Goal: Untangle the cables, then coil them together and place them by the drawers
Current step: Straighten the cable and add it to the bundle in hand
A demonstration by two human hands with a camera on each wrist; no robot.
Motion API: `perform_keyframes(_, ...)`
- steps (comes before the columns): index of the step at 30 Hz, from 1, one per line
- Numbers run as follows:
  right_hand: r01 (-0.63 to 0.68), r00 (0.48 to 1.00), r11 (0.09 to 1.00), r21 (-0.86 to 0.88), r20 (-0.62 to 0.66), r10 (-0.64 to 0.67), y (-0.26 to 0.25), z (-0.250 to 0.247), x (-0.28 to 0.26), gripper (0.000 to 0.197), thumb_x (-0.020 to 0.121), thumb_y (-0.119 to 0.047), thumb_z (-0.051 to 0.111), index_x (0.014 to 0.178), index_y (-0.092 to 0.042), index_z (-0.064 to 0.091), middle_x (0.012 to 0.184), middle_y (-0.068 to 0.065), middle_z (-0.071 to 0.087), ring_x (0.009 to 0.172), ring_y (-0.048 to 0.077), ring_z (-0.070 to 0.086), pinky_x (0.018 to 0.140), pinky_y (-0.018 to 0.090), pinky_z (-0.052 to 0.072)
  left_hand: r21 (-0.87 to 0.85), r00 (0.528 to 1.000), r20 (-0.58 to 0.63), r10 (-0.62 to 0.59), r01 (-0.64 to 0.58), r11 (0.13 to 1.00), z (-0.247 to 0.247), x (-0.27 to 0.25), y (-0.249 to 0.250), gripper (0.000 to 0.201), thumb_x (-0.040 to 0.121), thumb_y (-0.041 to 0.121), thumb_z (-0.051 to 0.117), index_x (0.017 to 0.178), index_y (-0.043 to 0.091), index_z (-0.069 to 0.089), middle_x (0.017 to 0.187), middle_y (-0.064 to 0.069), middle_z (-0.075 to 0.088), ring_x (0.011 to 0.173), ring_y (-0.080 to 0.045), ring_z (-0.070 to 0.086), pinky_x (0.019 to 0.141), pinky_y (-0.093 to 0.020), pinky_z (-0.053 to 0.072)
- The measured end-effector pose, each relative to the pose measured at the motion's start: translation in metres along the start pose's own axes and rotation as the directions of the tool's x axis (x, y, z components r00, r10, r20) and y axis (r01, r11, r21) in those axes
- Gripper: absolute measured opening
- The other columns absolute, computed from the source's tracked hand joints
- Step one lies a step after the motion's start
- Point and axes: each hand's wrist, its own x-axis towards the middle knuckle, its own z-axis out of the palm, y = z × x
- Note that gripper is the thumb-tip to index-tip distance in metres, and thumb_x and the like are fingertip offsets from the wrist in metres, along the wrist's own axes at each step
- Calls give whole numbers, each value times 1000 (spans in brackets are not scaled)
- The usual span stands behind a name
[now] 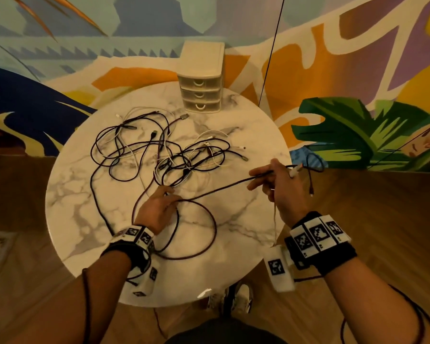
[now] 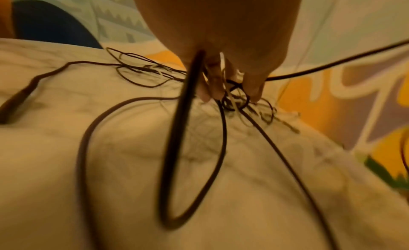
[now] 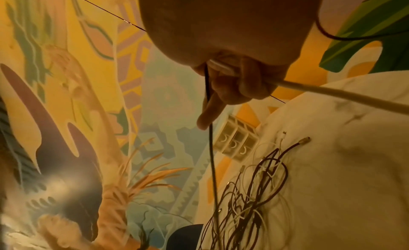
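A tangle of dark and white cables (image 1: 164, 150) lies on the middle of the round marble table (image 1: 236, 247). My left hand (image 1: 157, 209) sits at the near edge of the tangle and grips a dark cable (image 1: 221, 188), whose loop (image 1: 210, 232) droops toward me. That cable runs taut to my right hand (image 1: 278, 187), raised over the table's right side. The right hand also holds a white cable (image 1: 275, 219) that hangs down. In the left wrist view, the fingertips (image 2: 210, 96) touch the tangle. In the right wrist view, curled fingers (image 3: 250, 82) clamp the white cable (image 3: 332, 94).
Small beige drawers (image 1: 201, 93) stand at the table's far edge, just behind the tangle. A thin black cord (image 1: 271, 50) hangs by the painted wall. Wooden floor surrounds the table, and shoes (image 1: 241, 297) show under its near edge.
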Motion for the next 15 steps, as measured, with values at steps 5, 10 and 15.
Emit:
perform_keyframes(5,9,997,992,127,-74,0,-3,-8,5,57,103,-34,23,80,-8,69,61,8,69,42,8,31,37,16,19,-194,955,-219,-198,156,969,-25,14,5,26,86,39,55,91,19,71,96,-4,69,89,-27,57,82,-36,44)
perform_keyframes(10,2,1000,999,39,2,-2,10,4,-5,53,102,-29,25,81,-7,68,66,13,69,42,7,32,39,17,23,377,993,51,-110,83,923,-21,7,25,12,78,24,63,88,20,68,100,1,64,102,-30,49,94,-46,33)
perform_keyframes(15,-24,999,998,62,23,23,1,12,-3,52,100,-27,25,79,-8,67,64,12,69,46,10,33,41,19,20,203,983,-84,161,-142,969,-15,11,51,11,83,13,55,87,11,65,83,-6,63,79,-29,57,67,-37,45)
